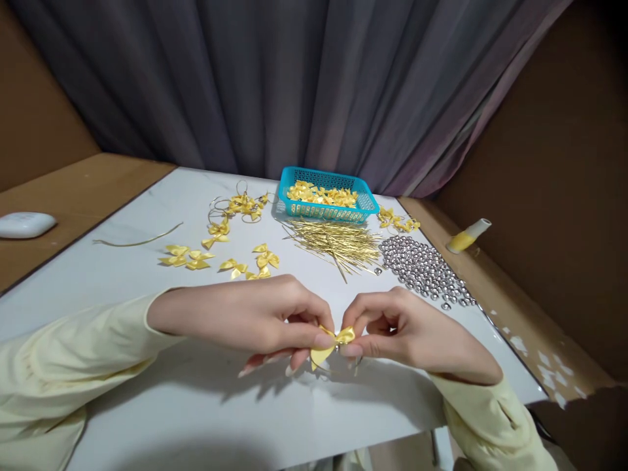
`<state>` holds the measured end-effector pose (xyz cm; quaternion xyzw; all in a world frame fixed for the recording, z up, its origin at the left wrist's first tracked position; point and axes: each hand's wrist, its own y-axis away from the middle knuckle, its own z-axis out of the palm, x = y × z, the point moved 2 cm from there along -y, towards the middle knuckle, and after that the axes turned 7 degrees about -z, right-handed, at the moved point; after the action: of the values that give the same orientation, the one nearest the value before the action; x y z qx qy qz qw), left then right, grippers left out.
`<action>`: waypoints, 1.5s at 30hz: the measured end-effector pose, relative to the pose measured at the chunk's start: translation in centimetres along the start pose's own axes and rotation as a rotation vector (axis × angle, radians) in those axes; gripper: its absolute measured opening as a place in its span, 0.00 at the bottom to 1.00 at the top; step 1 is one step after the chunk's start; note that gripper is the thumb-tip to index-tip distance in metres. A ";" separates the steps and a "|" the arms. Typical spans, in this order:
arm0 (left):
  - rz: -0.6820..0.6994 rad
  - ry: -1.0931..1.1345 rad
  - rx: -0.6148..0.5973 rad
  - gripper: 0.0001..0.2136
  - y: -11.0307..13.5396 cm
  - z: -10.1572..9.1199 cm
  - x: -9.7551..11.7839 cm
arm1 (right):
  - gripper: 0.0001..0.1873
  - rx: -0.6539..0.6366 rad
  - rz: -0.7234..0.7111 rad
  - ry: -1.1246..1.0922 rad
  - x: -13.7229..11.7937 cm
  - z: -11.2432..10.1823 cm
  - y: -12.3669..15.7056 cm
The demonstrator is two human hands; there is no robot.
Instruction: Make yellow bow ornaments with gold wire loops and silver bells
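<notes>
Both hands meet over the near part of the white tabletop, pinching one yellow ribbon bow [322, 354]. My left hand [260, 320] grips the bow's left side between thumb and index finger, its other fingers curled loosely below. On the other side, my right hand [397, 327] pinches at the bow's right loop. A small shiny piece shows at the bow's middle, and a thin wire-like strand hangs under it, partly hidden by the fingers. Beyond the left hand lie several loose yellow bows [265, 256].
A turquoise basket [321, 214] of bows stands at the back. Before it lies a heap of gold wire ties [338, 245], with silver beads [422, 268] to the right. Bows with wire loops [245, 206], a single gold tie [140, 244], a white case [27, 225] and a yellow-white tube [468, 236] lie around.
</notes>
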<state>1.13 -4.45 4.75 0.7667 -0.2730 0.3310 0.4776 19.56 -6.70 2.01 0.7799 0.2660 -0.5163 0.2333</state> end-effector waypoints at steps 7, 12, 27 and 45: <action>-0.009 0.000 0.006 0.11 0.0 0.0 0.0 | 0.14 0.005 0.004 0.028 0.1 -0.1 -0.1; -0.008 -0.038 0.045 0.10 0.0 0.0 0.0 | 0.13 0.008 0.005 0.041 0.0 0.0 -0.2; -0.049 -0.124 0.071 0.11 0.0 -0.1 -0.1 | 0.13 0.073 -0.045 0.068 0.3 0.0 0.1; -0.029 0.041 -0.032 0.15 -0.3 0.0 -0.6 | 0.10 0.098 -0.034 -0.016 -0.1 0.8 -0.1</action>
<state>0.97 -4.32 4.13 0.7559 -0.2572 0.3355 0.4998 18.95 -7.14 1.83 0.7817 0.2518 -0.5387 0.1881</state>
